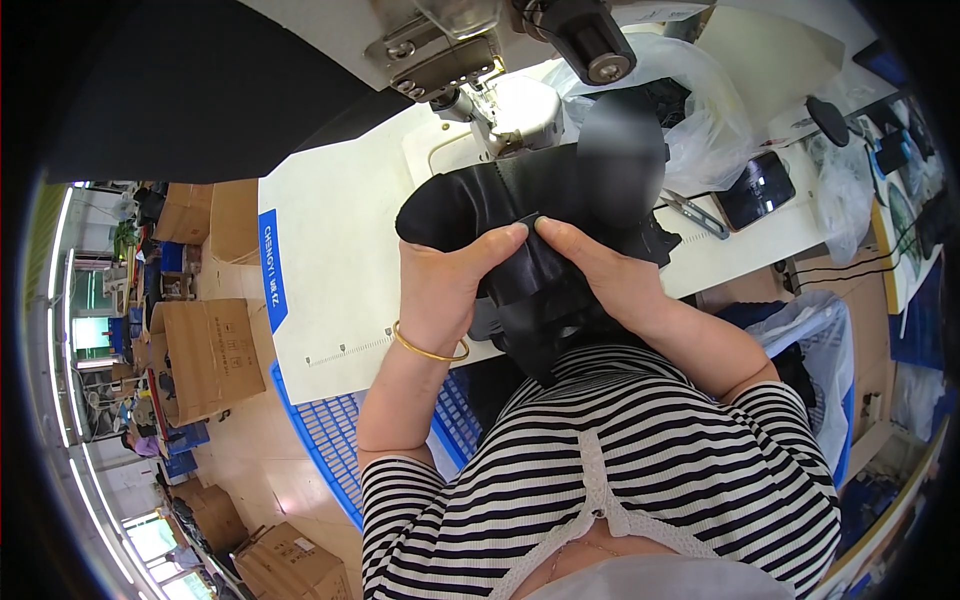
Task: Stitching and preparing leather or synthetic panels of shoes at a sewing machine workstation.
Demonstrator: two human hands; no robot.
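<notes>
Left grip: the person's left grip point(440, 275) grasps the black piece point(500, 190), its thumb lying on top and its fingers mostly hidden behind the material.
Right grip: the right grip point(615, 280) grasps the same piece from the other side, thumb tip just beside the left one, near a seam or fold between them.
Black piece: smooth, slightly shiny and pliable-looking, held above the worktop's point(330, 250) near edge, in front of the person's striped top point(560, 440); loose parts hang down towards the body. Its right portion is blurred.
Risk at the thumbs: if one thumb eases off, the layers could slide apart or the fold could open, as the surface looks slick.
Risk below: the dangling parts could snag or get folded in, since they bunch beneath the grip.
Sewing machine: the machine head point(440, 70) stands just beyond the piece; whether the material touches it, I cannot tell. Being so near, a far edge could catch on the metal parts.
Right of the piece: a grey cutting tool point(697, 216) lies near its edge and could be knocked by a sideways sweep; a dark phone point(757, 190) and a clear plastic bag point(715, 120) are near it.
Lower left: a blue crate point(325, 440); farther off, cardboard boxes point(215, 350) on the floor.
</notes>
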